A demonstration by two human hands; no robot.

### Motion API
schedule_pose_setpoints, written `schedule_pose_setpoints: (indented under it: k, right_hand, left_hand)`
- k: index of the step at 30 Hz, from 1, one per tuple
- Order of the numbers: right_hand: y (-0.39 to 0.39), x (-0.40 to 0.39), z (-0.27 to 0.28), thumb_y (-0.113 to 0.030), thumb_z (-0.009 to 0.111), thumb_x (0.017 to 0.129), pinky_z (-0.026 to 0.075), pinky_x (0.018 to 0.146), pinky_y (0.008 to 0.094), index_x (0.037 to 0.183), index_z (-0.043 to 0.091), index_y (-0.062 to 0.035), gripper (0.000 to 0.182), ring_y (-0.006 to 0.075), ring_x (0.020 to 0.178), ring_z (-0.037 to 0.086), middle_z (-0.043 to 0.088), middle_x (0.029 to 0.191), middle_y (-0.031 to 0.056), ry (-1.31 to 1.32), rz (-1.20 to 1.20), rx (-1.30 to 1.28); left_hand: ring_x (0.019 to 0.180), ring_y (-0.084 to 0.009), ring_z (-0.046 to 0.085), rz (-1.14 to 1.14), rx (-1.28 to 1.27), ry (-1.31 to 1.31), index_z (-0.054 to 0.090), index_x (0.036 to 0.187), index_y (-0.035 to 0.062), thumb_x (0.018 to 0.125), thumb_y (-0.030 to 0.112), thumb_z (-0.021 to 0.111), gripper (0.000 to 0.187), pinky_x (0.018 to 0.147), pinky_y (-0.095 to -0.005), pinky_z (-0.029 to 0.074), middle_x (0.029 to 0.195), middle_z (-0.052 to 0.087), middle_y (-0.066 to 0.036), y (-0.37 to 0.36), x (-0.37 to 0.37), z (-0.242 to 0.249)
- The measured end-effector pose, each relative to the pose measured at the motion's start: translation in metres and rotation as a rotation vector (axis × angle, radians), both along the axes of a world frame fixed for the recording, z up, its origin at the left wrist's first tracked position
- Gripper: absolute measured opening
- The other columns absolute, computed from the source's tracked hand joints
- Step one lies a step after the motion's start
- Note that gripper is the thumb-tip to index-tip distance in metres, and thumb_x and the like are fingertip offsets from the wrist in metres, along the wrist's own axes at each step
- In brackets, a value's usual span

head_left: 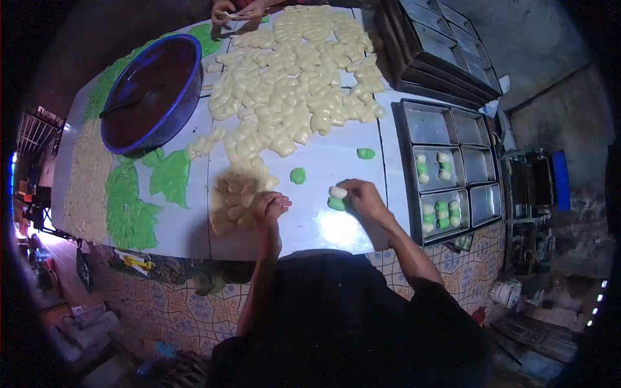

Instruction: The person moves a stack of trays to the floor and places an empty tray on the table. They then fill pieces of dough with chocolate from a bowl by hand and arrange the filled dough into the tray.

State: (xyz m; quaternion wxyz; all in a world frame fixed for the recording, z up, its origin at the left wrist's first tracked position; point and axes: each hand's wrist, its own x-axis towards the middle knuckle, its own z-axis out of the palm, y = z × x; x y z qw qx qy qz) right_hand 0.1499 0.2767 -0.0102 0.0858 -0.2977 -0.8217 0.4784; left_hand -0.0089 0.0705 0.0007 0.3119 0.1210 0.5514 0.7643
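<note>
My right hand [362,197] pinches a small white dough piece [337,192], which sits against a green dough piece [336,204] over the white table [297,226]. My left hand [270,205] is curled at the edge of several pale dough pieces [236,199]; what its fingers hold, if anything, is too small to make out. Between and beyond my hands lie a green dough ball [297,176] and another green piece [366,153]. On the right, a divided metal tray [432,124] holds white and green dough pieces [443,213] in two compartments.
A blue basin [194,84] with dark contents stands at the left back. Green dough sheets [171,178] lie before it. Many pale dough pieces [291,97] cover the table's middle. Stacked metal trays [446,52] stand back right. A co-worker's hands [239,13] show at the far edge.
</note>
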Motion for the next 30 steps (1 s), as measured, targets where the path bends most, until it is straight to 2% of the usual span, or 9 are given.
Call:
schedule_pose_setpoints:
  k: [3,6,12,18,20,22,24,28,30]
  right_hand:
    - [0.046,-0.015,0.004,-0.004,0.059,0.081,0.048,0.081,0.0431,0.101,0.063,0.0029,0.022,0.0417,0.089,0.058,0.062,0.095,0.0257,0.133,-0.204,0.644]
    - [0.062,-0.032,0.009,-0.008,0.063,0.079,0.048,0.079,0.0429,0.096,0.065,0.0024,0.019,0.0398,0.085,0.059,0.061,0.09,0.0257,-0.112,-0.237,0.74]
    - [-0.034,-0.062,0.057,-0.011,0.069,0.079,0.048,0.083,0.034,0.098,0.07,-0.002,0.021,0.025,0.096,0.06,0.059,0.098,0.0121,0.431,0.016,-0.141]
    - [-0.081,-0.081,0.071,-0.009,0.06,0.089,0.044,0.086,0.0307,0.097,0.07,0.0006,0.016,0.02,0.098,0.056,0.06,0.099,0.0101,0.542,-0.078,-0.087]
    - [-0.072,-0.092,0.068,-0.027,0.048,0.097,0.041,0.09,0.0345,0.104,0.068,-0.0009,0.033,0.0228,0.109,0.048,0.057,0.112,0.0123,0.649,-0.081,-0.409]
    - [-0.074,-0.093,0.084,-0.044,0.046,0.096,0.038,0.096,0.0391,0.106,0.066,-0.0005,0.049,0.0265,0.116,0.045,0.053,0.12,0.014,0.559,0.154,0.002]
    - [-0.09,-0.103,0.073,-0.06,0.055,0.085,0.036,0.1,0.0394,0.103,0.067,-0.0012,0.062,0.0279,0.119,0.044,0.048,0.127,0.0145,0.631,0.237,-0.198]
    - [-0.069,-0.125,0.062,-0.064,0.072,0.067,0.036,0.102,0.0389,0.133,0.043,-0.0001,0.097,0.0252,0.123,0.042,0.038,0.139,0.0131,0.51,0.32,-0.517]
    - [-0.077,-0.14,0.05,-0.075,0.063,0.068,0.039,0.095,0.0398,0.143,0.034,-0.0073,0.105,0.0206,0.124,0.037,0.032,0.144,0.012,0.568,0.301,-0.753]
  left_hand:
    - [0.084,-0.0173,0.063,0.01,-0.013,-0.003,0.057,0.101,-0.0006,0.087,0.01,0.054,0.018,0.076,-0.0287,0.049,0.09,0.063,-0.011,0.002,0.004,-0.002]
    - [0.083,-0.0171,0.064,-0.052,-0.08,0.107,0.058,0.103,-0.0012,0.087,0.003,0.054,0.017,0.075,-0.0271,0.05,0.091,0.064,-0.01,0.006,0.005,-0.003]
    - [0.089,-0.0118,0.06,-0.06,-0.024,0.182,0.057,0.12,-0.0021,0.092,0.008,0.057,0.03,0.08,-0.0245,0.048,0.102,0.065,-0.008,0.025,0.019,0.03]
    - [0.075,-0.0046,0.054,0.146,0.027,0.216,0.066,0.102,-0.0045,0.087,0.008,0.066,0.02,0.066,-0.0185,0.043,0.089,0.066,-0.002,0.024,0.022,0.038]
    - [0.068,-0.0051,0.054,0.132,-0.074,0.293,0.069,0.09,-0.0042,0.084,0.009,0.07,0.014,0.06,-0.0213,0.044,0.078,0.067,-0.002,0.021,0.017,0.045]
    - [0.07,-0.0072,0.058,-0.034,-0.211,0.366,0.069,0.084,-0.0015,0.082,0.008,0.071,0.01,0.061,-0.0232,0.046,0.078,0.067,-0.003,0.014,0.006,0.053]
    - [0.087,-0.0139,0.061,-0.122,0.493,-0.676,0.063,0.103,0.0004,0.088,0.011,0.062,0.019,0.079,-0.029,0.049,0.094,0.066,-0.005,0.016,-0.002,0.036]
    - [0.116,-0.0254,0.05,-0.446,0.837,-0.82,0.05,0.125,0.0002,0.091,0.048,0.052,0.059,0.099,-0.0403,0.041,0.128,0.051,-0.016,0.012,-0.031,0.055]
    - [0.117,-0.0271,0.05,-0.561,0.998,-0.678,0.048,0.128,-0.0009,0.089,0.055,0.049,0.068,0.1,-0.0423,0.04,0.13,0.051,-0.018,0.025,-0.081,0.058]
